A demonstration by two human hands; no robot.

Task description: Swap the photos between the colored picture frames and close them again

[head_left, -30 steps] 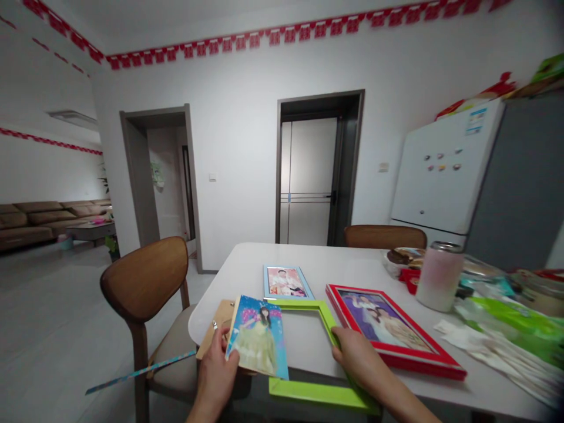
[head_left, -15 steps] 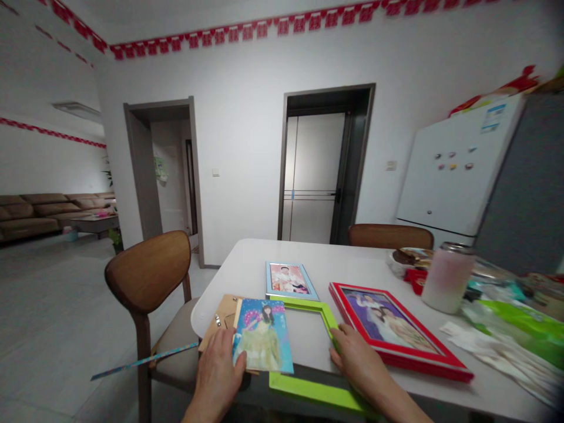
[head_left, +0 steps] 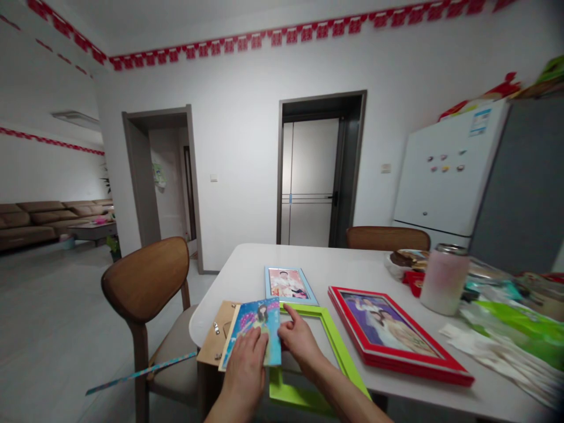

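Note:
A picture of a figure in a gown on a blue background (head_left: 249, 314) lies over a brown backing board (head_left: 215, 335) with metal clips at the table's near left corner. My left hand (head_left: 247, 355) rests flat on the picture's lower part. At the picture's right edge is my right hand (head_left: 304, 341), index finger stretched out and thumb apart from it, the thumb by the edge; its other fingers are curled and partly hidden. Beneath my right hand and forearm lies an empty green photo frame (head_left: 332, 326), partly covered by the picture and overhanging the table's near edge.
Beyond is a light-blue framed photo (head_left: 286, 285). Red photo frames (head_left: 414, 370) are stacked on the right, near a pink-white bottle (head_left: 444, 279), a green packet (head_left: 524, 329) and white gloves (head_left: 489, 352). A wooden chair (head_left: 147, 279) stands left of the white table (head_left: 259, 254), near a thin patterned strip (head_left: 141, 373).
My right hand has let go of the green frame and moved left to the picture's edge. My left hand has slid right onto the picture, which has shifted left and tilted.

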